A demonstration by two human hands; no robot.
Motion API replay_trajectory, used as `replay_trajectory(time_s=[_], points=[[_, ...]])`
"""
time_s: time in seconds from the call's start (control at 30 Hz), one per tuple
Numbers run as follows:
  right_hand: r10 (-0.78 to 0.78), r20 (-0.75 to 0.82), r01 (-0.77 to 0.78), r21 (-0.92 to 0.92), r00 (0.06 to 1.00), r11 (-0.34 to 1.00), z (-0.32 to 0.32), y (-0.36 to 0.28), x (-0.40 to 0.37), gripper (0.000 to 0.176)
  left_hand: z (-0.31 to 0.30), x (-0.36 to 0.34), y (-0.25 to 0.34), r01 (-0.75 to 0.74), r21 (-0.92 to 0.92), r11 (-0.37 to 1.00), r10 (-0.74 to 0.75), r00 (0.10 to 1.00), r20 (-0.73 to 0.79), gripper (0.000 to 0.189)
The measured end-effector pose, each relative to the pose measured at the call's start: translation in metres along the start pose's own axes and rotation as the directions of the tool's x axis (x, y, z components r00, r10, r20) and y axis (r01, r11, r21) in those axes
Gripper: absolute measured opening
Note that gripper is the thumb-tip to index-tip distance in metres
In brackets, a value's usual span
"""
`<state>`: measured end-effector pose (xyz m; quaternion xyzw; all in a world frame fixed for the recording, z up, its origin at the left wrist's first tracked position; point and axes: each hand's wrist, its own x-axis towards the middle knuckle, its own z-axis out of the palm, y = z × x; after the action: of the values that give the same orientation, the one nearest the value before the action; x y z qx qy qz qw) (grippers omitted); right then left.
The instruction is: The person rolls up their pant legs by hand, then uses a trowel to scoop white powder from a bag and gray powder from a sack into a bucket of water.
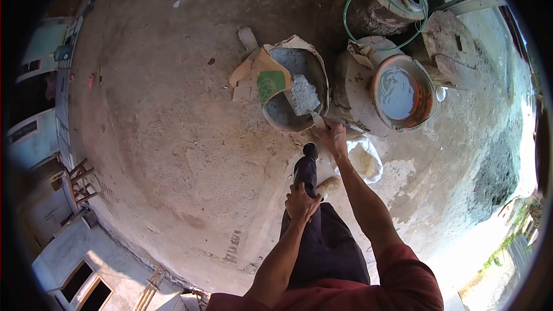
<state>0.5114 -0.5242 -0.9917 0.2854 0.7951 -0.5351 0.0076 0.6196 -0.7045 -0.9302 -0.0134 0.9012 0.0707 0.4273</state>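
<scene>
My right hand (332, 137) is closed round the handle of a trowel (317, 120). Its blade is hidden under a heap of grey cement powder (303, 95), held over the mouth of a torn paper cement sack (272, 84) with green print. More grey powder lies inside the sack. Lower down, my left hand (302, 203) grips the dark trouser leg (314, 227) at my bent knee. Close to my right wrist stands an open white sack (367, 158) with pale contents. A round bucket (428, 89) holding pale grey liquid is to the right of the paper sack.
A green hose (348, 14) is coiled over a drum (377, 8) at the top right. A wooden block (449, 46) stands beyond the bucket. Dark grey material (498, 173) is piled at the far right. Rough concrete floor (173, 138) extends to the left, towards buildings.
</scene>
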Motion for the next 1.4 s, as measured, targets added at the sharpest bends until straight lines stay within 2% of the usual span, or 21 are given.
replay_trajectory(time_s=[0.1, 0.17, 0.27, 0.3, 0.37, 0.5, 0.57, 0.73, 0.8, 0.87, 0.97, 1.13, 1.2, 1.27, 1.33, 1.4], points=[[0.011, 0.002, -0.011, 0.02, 1.0, 1.0, -0.008, -0.005, -0.008, 0.034, 0.004, -0.003, -0.002, 0.004, -0.01, 1.0, -0.004, 1.0, -0.026, 0.071], [0.077, 0.032, -0.077, 0.011, 0.997, 0.997, -0.012, -0.007, -0.012, 0.033, 0.005, -0.005, -0.002, 0.004, -0.022, 1.0, -0.005, 0.999, -0.041, 0.07], [0.07, 0.001, -0.07, -0.033, 0.998, 0.997, -0.016, -0.007, -0.017, 0.034, 0.008, -0.006, -0.002, 0.011, -0.02, 1.0, -0.012, 0.999, -0.045, 0.068], [0.065, 0.001, -0.065, -0.038, 0.998, 0.997, -0.018, -0.007, -0.02, 0.034, 0.011, -0.006, -0.003, 0.009, -0.016, 1.0, -0.009, 0.998, -0.056, 0.067], [-0.046, -0.06, 0.045, -0.018, 0.997, 0.999, -0.022, -0.009, -0.025, 0.035, 0.013, -0.006, -0.003, 0.002, -0.02, 1.0, -0.004, 0.997, -0.072, 0.067], [-0.033, -0.062, 0.035, 0.034, 0.998, 0.999, -0.041, -0.022, -0.04, 0.036, 0.011, -0.008, 0.0, 0.014, -0.012, 1.0, -0.015, 0.996, -0.085, 0.068], [0.069, -0.048, -0.068, 0.024, 0.996, 0.997, -0.055, -0.036, -0.047, 0.035, 0.011, -0.007, 0.001, 0.015, -0.01, 1.0, -0.016, 0.995, -0.094, 0.068], [0.135, -0.07, -0.131, 0.054, 0.988, 0.99, -0.102, -0.067, -0.069, 0.037, 0.015, -0.006, 0.0, -0.005, 0.015, 1.0, 0.007, 0.991, -0.136, 0.07], [0.228, -0.05, -0.218, 0.149, 0.972, 0.965, -0.123, -0.088, -0.078, 0.036, 0.012, -0.009, 0.003, -0.014, 0.025, 1.0, 0.018, 0.99, -0.142, 0.069], [0.178, -0.091, -0.166, 0.124, 0.98, 0.978, -0.142, -0.087, -0.082, 0.036, 0.016, -0.008, 0.001, -0.008, 0.027, 1.0, 0.012, 0.99, -0.139, 0.069], [0.197, -0.148, -0.164, 0.209, 0.969, 0.964, -0.169, -0.083, -0.085, 0.04, 0.021, -0.006, -0.001, -0.01, 0.034, 0.999, 0.015, 0.989, -0.149, 0.068], [0.201, -0.248, -0.149, 0.211, 0.948, 0.966, -0.204, -0.072, -0.081, 0.042, 0.018, -0.007, -0.001, -0.016, 0.04, 0.999, 0.022, 0.988, -0.155, 0.068], [0.246, -0.303, -0.191, 0.199, 0.921, 0.961, -0.212, -0.063, -0.077, 0.042, 0.019, -0.007, -0.001, -0.013, 0.049, 0.999, 0.02, 0.989, -0.149, 0.068], [0.246, -0.337, -0.183, 0.209, 0.909, 0.961, -0.215, -0.049, -0.067, 0.036, 0.019, -0.008, -0.001, -0.019, 0.057, 0.998, 0.028, 0.989, -0.147, 0.068], [0.383, -0.283, -0.25, 0.41, 0.879, 0.877, -0.218, -0.036, -0.057, 0.02, 0.019, -0.009, -0.002, -0.027, 0.069, 0.997, 0.036, 0.989, -0.143, 0.068], [0.379, -0.305, -0.248, 0.392, 0.874, 0.886, -0.218, -0.029, -0.049, 0.02, 0.019, -0.007, -0.002, -0.029, 0.078, 0.997, 0.04, 0.988, -0.146, 0.069]])
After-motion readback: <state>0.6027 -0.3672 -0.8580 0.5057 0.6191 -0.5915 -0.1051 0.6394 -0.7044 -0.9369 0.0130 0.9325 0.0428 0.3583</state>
